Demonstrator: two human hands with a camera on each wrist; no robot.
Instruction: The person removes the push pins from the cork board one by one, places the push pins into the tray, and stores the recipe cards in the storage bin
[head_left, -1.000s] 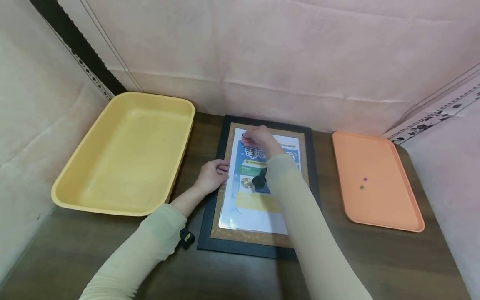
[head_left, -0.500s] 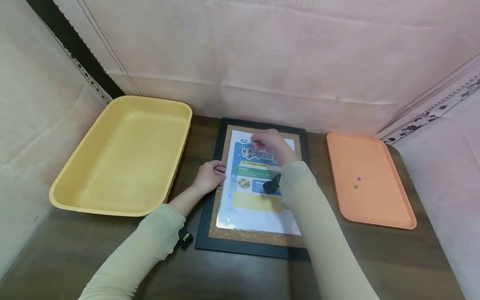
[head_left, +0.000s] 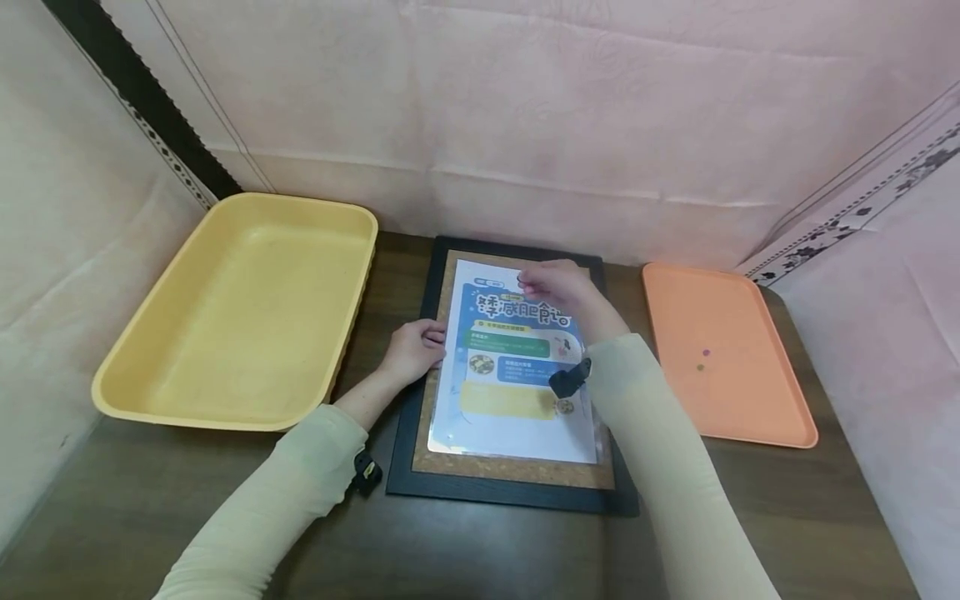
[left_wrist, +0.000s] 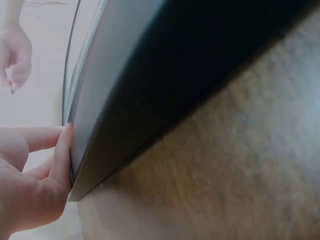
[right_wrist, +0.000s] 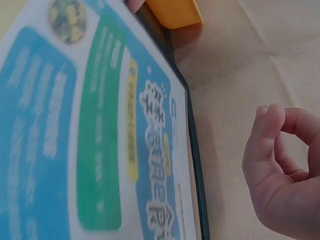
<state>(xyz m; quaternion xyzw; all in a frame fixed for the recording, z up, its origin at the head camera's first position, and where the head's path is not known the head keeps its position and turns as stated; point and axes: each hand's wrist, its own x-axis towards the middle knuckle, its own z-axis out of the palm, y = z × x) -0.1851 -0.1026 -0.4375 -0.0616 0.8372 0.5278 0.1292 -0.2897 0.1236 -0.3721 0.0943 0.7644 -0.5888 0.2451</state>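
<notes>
A laminated blue-and-white poster (head_left: pixel 487 429) lies on a cork board (head_left: pixel 517 472) with a black frame (head_left: pixel 510 494). My left hand (head_left: pixel 412 352) rests at the left side of the board. In the left wrist view, its thumb and finger come together right at the black frame's edge (left_wrist: pixel 82 150). Over the poster's upper right part, my right hand (head_left: pixel 564 292) holds thumb and fingertips together in a pinch. A tiny dark thing (head_left: pixel 521 279) shows at those fingertips, mostly hidden; its kind is too small to tell.
A deep yellow tub (head_left: pixel 240 317) stands left of the board. To the right lies a flat orange tray (head_left: pixel 742 400) bearing a small purple piece (head_left: pixel 706 352) and a small green piece (head_left: pixel 700 367). Pale fabric walls (head_left: pixel 525 125) rise behind and at both sides of the dark wooden table (head_left: pixel 450 558).
My right hand has moved rightward across the top of the poster, uncovering more of its heading, still pinched. My left hand stays at the board's left side. The head view has shifted slightly.
</notes>
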